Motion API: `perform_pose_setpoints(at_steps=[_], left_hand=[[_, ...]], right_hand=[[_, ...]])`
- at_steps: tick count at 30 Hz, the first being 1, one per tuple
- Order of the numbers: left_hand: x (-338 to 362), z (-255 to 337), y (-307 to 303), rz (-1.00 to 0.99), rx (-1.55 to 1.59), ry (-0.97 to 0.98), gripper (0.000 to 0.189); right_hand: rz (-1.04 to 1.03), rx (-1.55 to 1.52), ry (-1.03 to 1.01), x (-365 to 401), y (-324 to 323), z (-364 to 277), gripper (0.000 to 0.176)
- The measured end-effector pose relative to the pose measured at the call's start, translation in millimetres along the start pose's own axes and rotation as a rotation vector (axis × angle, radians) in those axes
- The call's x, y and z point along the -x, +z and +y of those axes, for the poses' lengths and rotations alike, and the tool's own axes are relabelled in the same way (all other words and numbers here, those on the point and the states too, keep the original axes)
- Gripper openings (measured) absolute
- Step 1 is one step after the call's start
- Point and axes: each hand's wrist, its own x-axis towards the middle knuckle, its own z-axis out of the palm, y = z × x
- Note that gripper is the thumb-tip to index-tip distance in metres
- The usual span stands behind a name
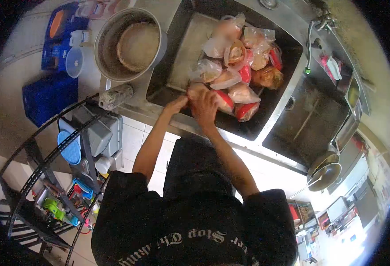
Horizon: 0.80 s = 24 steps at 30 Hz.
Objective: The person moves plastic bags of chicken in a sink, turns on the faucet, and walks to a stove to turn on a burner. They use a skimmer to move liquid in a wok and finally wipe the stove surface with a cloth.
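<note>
In the left sink basin (172, 84) lies a heap of clear plastic bags (226, 79) with pale pink contents that look like raw meat. Several of them have red parts. At the near side of the heap, my right hand (205, 107) is closed over a bag of pinkish meat (197, 90), fingers curled on its near face. Close beside it, my left hand (177, 105) pinches the left edge of the same bag. Both hands are over the front rim of the sink, and the bag's underside is hidden.
A large metal pot (101, 48) stands left of the basin, with a speckled cylinder (115, 97) near it. The right basin (303, 119) has a faucet (323, 24) behind it and pans (324, 176) at its right end. A black wire rack (48, 165) stands at left.
</note>
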Motion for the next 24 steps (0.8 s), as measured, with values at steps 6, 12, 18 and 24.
perform_pose_setpoints(at_steps=[6, 12, 18, 24], left_hand=[[51, 118, 22, 0.263, 0.209, -0.110, 0.045], [-1, 64, 57, 0.305, -0.468, 0.325, 0.036], [-9, 94, 35, 0.267, -0.590, 0.114, 0.043], [-39, 146, 51, 0.795, -0.753, 0.752, 0.053]], right_hand=[[0.043, -0.097, -0.132, -31, 23, 3, 0.045], [-0.096, -0.095, -0.261, -22, 62, 46, 0.058], [-0.206, -0.169, -0.163, -39, 58, 40, 0.061], [-0.089, -0.505, -0.246, 7, -42, 56, 0.053]])
